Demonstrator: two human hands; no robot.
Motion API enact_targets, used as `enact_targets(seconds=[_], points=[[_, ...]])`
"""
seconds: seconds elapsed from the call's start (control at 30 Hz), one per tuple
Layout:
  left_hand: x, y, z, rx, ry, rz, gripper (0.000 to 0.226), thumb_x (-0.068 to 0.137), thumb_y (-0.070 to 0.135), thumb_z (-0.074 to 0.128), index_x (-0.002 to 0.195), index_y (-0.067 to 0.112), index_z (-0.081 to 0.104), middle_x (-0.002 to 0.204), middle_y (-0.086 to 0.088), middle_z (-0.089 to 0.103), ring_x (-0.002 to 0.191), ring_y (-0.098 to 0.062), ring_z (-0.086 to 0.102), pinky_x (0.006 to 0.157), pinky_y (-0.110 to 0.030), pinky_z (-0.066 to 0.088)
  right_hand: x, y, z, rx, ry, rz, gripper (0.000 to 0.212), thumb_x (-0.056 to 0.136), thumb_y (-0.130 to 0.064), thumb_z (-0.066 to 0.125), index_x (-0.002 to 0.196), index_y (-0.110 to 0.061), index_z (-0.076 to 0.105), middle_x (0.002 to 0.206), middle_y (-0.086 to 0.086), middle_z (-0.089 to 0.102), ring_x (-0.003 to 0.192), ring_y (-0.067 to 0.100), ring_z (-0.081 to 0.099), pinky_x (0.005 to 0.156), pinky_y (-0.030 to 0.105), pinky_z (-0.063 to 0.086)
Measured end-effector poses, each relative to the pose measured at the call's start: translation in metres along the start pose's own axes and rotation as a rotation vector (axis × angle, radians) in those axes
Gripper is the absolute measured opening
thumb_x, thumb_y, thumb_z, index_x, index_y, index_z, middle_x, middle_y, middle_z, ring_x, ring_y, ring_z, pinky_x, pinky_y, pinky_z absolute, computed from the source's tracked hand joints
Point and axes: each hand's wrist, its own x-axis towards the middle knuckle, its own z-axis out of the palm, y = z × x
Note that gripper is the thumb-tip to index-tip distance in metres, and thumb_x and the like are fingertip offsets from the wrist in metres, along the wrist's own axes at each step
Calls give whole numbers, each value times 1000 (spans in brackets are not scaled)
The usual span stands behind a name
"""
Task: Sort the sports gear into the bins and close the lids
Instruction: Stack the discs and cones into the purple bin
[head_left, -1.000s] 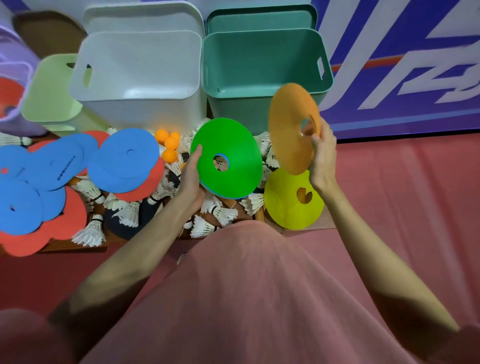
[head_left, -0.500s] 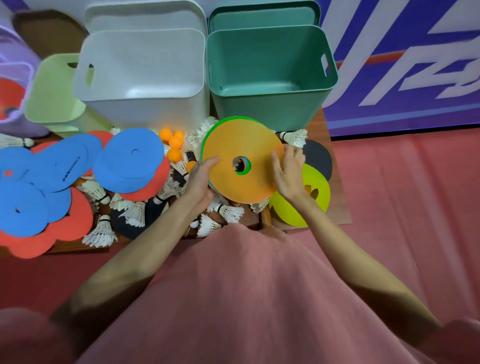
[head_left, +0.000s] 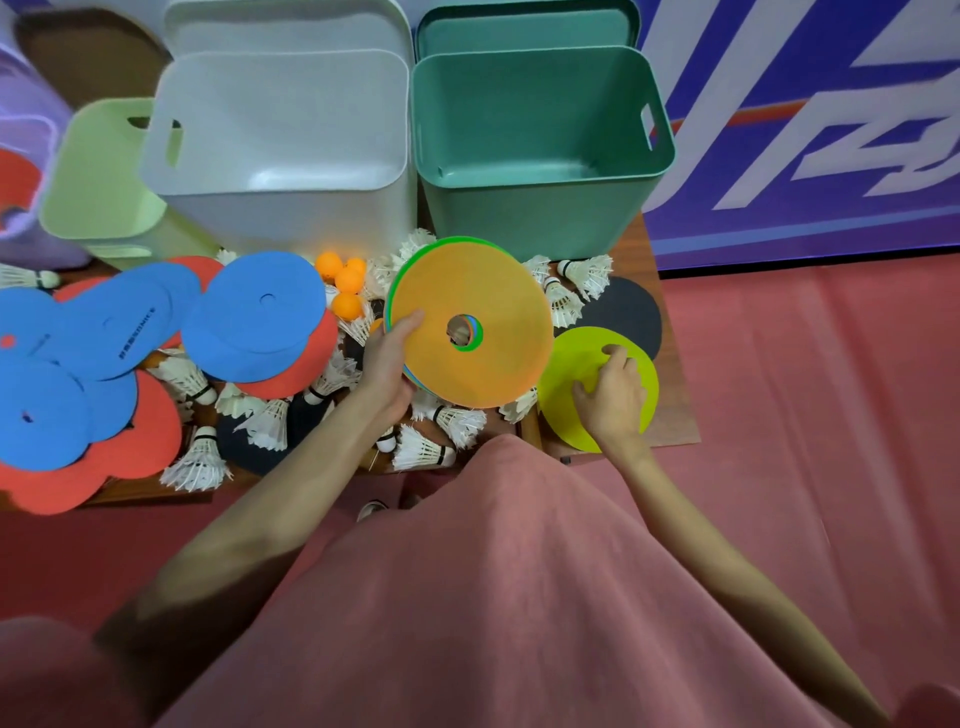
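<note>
The left hand (head_left: 387, 358) grips the nine o'clock edge of a stack of flat round cones, thumb on top of the orange cone (head_left: 470, 325), the other fingers hidden beneath. A green cone (head_left: 415, 260) peeks out around the upper left rim, and green and blue edges show through the centre hole. The stack is held tilted above the worktop (head_left: 670, 415), near the middle of the view.

At four o'clock from the stack, the right hand (head_left: 610, 397) rests on a yellow cone (head_left: 576, 364), its fingers (head_left: 615, 353) curled at the cone's centre hole; whether they hook into it I cannot tell. The yellow cone lies flat near the worktop's right edge, overlapping a black disc (head_left: 631, 317) at its twelve o'clock.

At twelve o'clock from the hands stand two smooth plastic bins, both open: a teal bin (head_left: 530, 213) on the right and a white bin (head_left: 280, 213) on the left, each with a matching lid propped behind it. The stack's upper edge sits just in front of the teal bin's wall.

White feathered shuttlecocks (head_left: 452, 421) lie scattered under and around the stack. Orange balls (head_left: 343, 283) cluster at ten o'clock. Further toward nine o'clock, blue discs (head_left: 260, 312) overlap red discs (head_left: 140, 447), crowding the left side. A pale green bin (head_left: 93, 192) sits at the far upper left. Red floor (head_left: 805, 415) lies open to the right.
</note>
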Motion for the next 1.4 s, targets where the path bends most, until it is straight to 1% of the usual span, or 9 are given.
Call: enact_targets(seconds=[0.27,0.37,0.47,0.57,0.67,0.77,0.97,1.2,1.4], points=[[1,0,-3,-41,23,10,38,92,21,60,129,12,56,120,-10,66,108,-28,64,91,-46,53,7,4,-3,128,-136,-56,64,76,1,69,131,-4,37,125,22,37,87,31,51,82,37,46],[0,0,-5,-58,25,12,37,91,22,61,128,13,57,119,-9,67,107,-27,65,92,-47,53,9,1,-10,152,-28,-79,48,81,2,59,126,-5,44,122,21,38,102,32,47,86,29,35],[1,2,-10,-87,33,20,37,91,23,62,127,14,58,117,-8,68,108,-28,65,93,-48,52,10,-13,-29,230,147,-131,46,79,-16,69,121,-7,51,116,19,40,115,29,38,85,19,24],[1,3,-14,-99,45,39,34,92,32,60,124,20,59,119,-6,67,109,-27,64,94,-52,50,10,-39,-50,349,204,-228,78,57,-44,85,121,-14,51,111,9,33,110,20,35,90,17,31],[0,8,-21,-140,55,70,40,91,44,59,126,25,58,122,-4,66,109,-26,64,91,-54,51,3,-70,-68,479,204,-406,78,54,-45,77,122,-16,50,111,8,33,108,17,35,93,12,33],[-2,14,-32,-160,67,109,48,92,49,55,133,26,53,123,-3,66,110,-27,64,88,-53,53,1,-99,-75,627,119,-544,57,67,-41,61,118,-16,52,110,4,42,106,19,39,92,21,34],[-6,27,-67,-230,143,195,50,91,48,57,133,20,54,126,-6,64,113,-26,63,96,-55,49,-2,-156,-63,986,-168,-394,43,66,-50,42,100,-27,55,123,26,45,90,18,56,82,35,42],[-2,52,-132,-258,246,261,21,98,38,50,113,27,59,115,-1,66,103,-19,66,86,-43,55,-20,-216,-16,811,-195,-680,38,85,-43,35,114,-27,54,115,9,47,112,34,49,97,55,39],[16,93,-211,-328,222,197,40,96,45,49,129,22,54,120,-3,66,101,-19,67,76,-37,55,-52,-311,38,1270,-590,-297,58,87,-45,37,126,-3,48,108,22,65,85,24,64,83,37,51]])
